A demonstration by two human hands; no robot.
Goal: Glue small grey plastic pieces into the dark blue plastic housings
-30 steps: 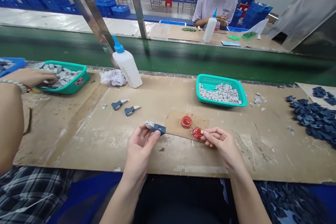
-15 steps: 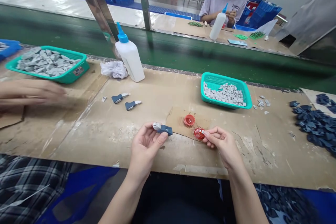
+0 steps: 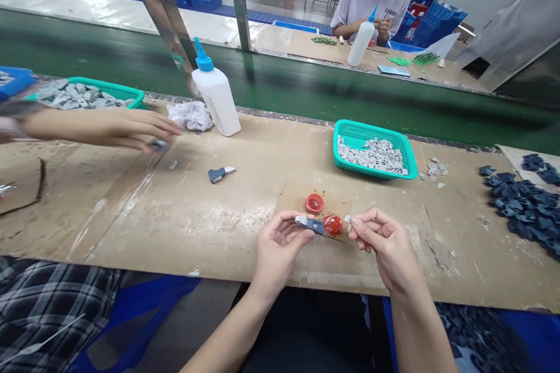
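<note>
My left hand [image 3: 282, 239] is closed on a dark blue plastic part with a light grey tip [image 3: 310, 224], held level just left of the red caps. Between the thumb and fingers of my right hand [image 3: 371, 233] is a small light grey plastic piece [image 3: 348, 219]. One red cap [image 3: 333, 224] of red liquid sits between my hands, and another red cap [image 3: 314, 203] stands just behind it; both rest on a small piece of cardboard [image 3: 291, 195]. A similar blue-and-grey part [image 3: 221, 173] lies on the table to the left.
A green basket of small grey pieces [image 3: 376, 151] stands behind my hands. Dark blue parts [image 3: 520, 204] are heaped at right. A white bottle [image 3: 215, 93] and crumpled tissue [image 3: 190, 115] stand at back left. A co-worker's hand [image 3: 109, 128] reaches in from the left.
My left hand has moved right with its part, nearer the caps. My right hand has drawn the grey piece away from the cap. The co-worker's hand has taken one part off the table.
</note>
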